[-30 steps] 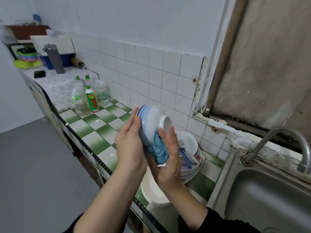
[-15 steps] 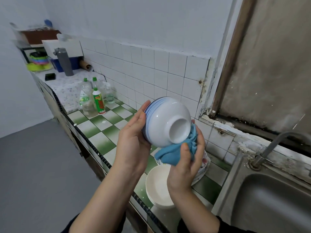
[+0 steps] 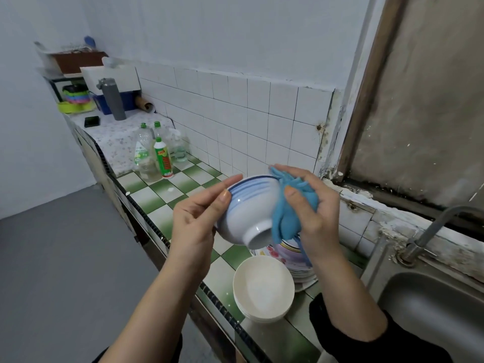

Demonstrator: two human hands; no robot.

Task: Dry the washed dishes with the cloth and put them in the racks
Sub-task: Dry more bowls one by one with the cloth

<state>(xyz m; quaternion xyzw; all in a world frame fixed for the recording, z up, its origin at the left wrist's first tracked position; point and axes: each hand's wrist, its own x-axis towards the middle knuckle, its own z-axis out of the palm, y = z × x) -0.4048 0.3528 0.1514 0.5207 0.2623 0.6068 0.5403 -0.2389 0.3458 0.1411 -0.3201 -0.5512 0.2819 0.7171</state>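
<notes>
A white bowl with blue rim stripes point(image 3: 248, 205) is held in the air over the counter, tilted with its foot toward me. My left hand point(image 3: 196, 221) grips its left rim between thumb and fingers. My right hand point(image 3: 311, 205) holds a bunched blue cloth point(image 3: 288, 213) and presses it against the bowl's right side. Below them a cream bowl stack point(image 3: 263, 286) stands near the counter's front edge. Beside it lies a pile of patterned plates point(image 3: 290, 255), partly hidden by my right wrist.
The green-and-white tiled counter point(image 3: 162, 195) runs away to the left, with several detergent bottles point(image 3: 157, 155) by the tiled wall. A steel sink point(image 3: 434, 310) and its tap point(image 3: 440, 226) are on the right. A grey flask point(image 3: 114, 99) and boxes stand at the far end.
The bowl has been turned so its foot now points down toward me. My right hand with the cloth has moved from under the bowl up to its right side.
</notes>
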